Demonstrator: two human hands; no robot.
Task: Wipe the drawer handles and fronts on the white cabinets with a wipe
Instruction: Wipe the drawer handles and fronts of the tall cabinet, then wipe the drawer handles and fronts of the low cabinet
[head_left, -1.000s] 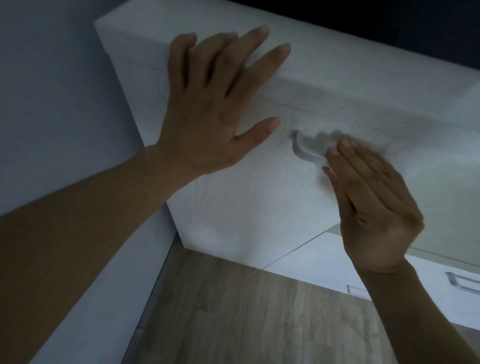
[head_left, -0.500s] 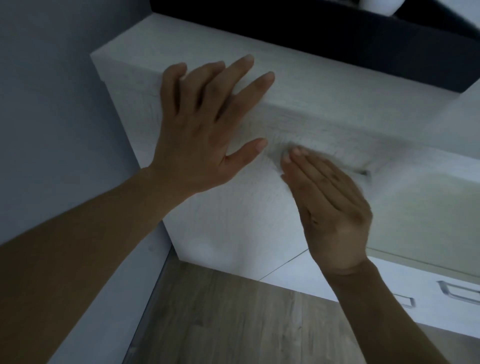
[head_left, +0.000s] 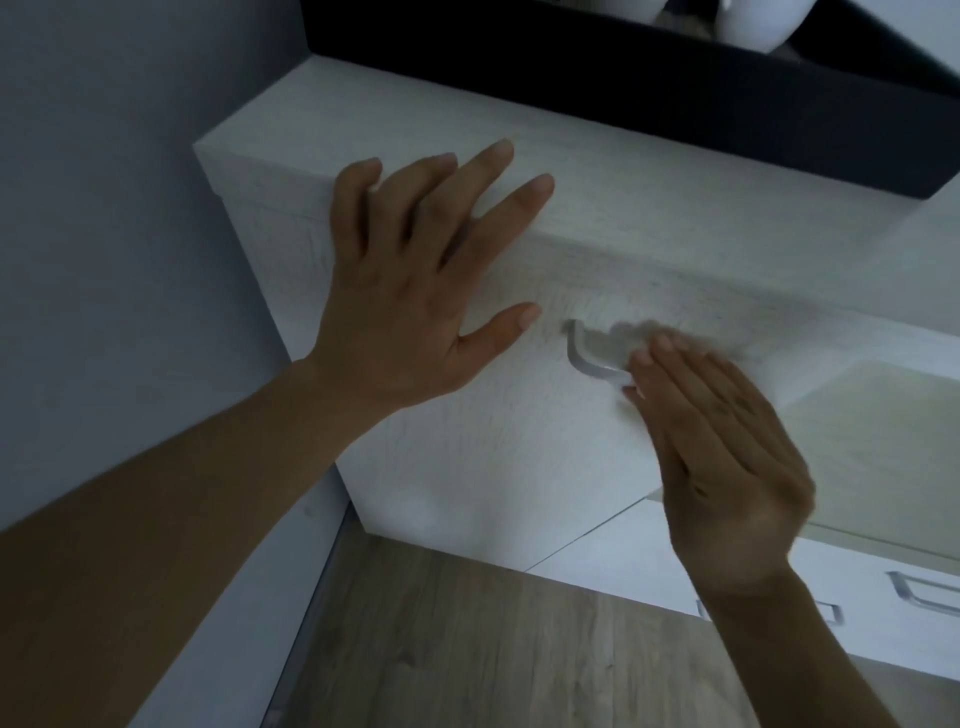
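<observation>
A white cabinet drawer front fills the middle of the view, with a curved silver handle on it. My left hand lies flat and spread over the cabinet's top edge, holding nothing. My right hand presses a white wipe against the drawer front over the right part of the handle. Only the wipe's upper edge shows past my fingertips. The handle's right end is hidden under that hand.
A black tray with white rounded objects sits on the cabinet top. Lower white drawers with silver handles stand at the lower right. A grey wall is to the left, wood floor below.
My right hand with the wipe slid left over the handle, then back to the right, uncovering the handle's left end. The left hand stayed on the cabinet top. The view tilted upward.
</observation>
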